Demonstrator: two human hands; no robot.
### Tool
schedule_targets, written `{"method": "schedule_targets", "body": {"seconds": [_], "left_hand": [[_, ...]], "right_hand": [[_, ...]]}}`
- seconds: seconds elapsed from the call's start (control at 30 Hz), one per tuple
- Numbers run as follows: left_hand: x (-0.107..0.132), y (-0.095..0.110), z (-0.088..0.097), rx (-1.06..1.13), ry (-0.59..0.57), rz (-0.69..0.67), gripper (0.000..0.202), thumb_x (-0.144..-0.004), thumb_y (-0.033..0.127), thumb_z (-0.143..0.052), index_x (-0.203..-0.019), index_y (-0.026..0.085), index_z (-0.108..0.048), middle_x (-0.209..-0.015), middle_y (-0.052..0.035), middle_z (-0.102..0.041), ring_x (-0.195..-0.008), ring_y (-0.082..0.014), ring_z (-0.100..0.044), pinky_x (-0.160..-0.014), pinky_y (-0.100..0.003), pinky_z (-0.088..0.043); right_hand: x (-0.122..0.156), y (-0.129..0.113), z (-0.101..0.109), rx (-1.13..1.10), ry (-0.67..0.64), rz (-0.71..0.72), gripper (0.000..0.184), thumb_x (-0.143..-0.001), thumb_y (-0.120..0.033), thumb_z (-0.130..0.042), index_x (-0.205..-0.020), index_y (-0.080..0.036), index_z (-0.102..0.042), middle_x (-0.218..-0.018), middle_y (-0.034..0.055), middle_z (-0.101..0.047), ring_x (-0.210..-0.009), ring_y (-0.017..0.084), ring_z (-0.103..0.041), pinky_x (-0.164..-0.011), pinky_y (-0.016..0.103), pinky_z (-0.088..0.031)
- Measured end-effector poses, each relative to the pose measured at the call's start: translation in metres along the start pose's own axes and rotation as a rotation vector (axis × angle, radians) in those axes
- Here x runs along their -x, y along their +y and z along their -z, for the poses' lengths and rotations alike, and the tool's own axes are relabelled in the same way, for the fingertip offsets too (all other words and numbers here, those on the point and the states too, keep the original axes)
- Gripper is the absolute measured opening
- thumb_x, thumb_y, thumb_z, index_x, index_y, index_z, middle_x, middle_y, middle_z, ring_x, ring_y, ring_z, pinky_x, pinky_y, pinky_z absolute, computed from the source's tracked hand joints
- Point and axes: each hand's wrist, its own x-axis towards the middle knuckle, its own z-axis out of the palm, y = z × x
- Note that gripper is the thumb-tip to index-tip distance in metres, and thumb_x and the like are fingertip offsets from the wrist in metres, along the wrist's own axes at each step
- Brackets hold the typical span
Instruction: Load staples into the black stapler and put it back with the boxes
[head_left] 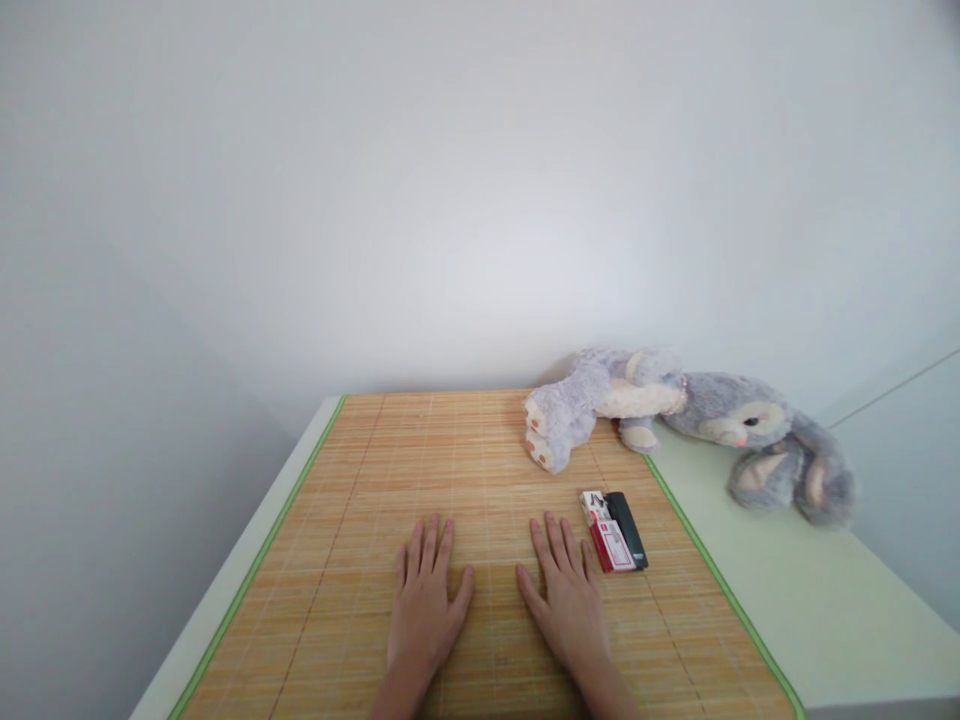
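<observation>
My left hand (426, 602) lies flat, palm down, on a bamboo mat (337, 600), its fingers stretched out and the thumb apart. To its right my right hand (566, 600) rests the same way, holding nothing. Just beyond the right hand's little finger is a small red and white box (609, 542) with printing on it. Against the box's right side lies a dark stapler-like object (627, 528); its exact kind is hard to make out.
A grey and white plush rabbit (645, 400) lies on its side at the back right, feet on the mat and head on the pale table (825, 610). The mat has green edging (701, 552). A white wall (450, 200) rises behind the table.
</observation>
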Motion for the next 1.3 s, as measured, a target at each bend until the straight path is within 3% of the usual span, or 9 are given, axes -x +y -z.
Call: {"method": "schedule_targets", "body": {"seconds": [0.47, 1.3], "left_hand": [[0.0, 0.002, 0.004, 0.009, -0.01, 0.003, 0.072, -0.099, 0.043, -0.047, -0.164, 0.028, -0.022, -0.172, -0.0028, -0.022, -0.16, -0.0303, -0.014, -0.128, -0.054, -0.016], [0.0, -0.008, -0.012, 0.038, -0.001, 0.0, 0.069, -0.099, 0.044, -0.045, -0.163, 0.029, -0.026, -0.171, -0.0017, -0.025, -0.159, -0.0293, -0.017, -0.128, -0.057, -0.017]], "right_hand": [[0.001, 0.0, 0.001, -0.005, 0.0, -0.014, 0.069, -0.101, -0.052, -0.039, -0.164, -0.031, -0.022, -0.173, -0.0012, -0.014, -0.16, 0.028, -0.01, -0.128, 0.055, -0.008], [-0.003, 0.007, -0.013, -0.111, 0.051, 0.005, 0.07, -0.1, -0.053, -0.045, -0.164, -0.035, -0.022, -0.171, -0.0006, -0.017, -0.159, 0.032, -0.016, -0.126, 0.063, -0.018]]}}
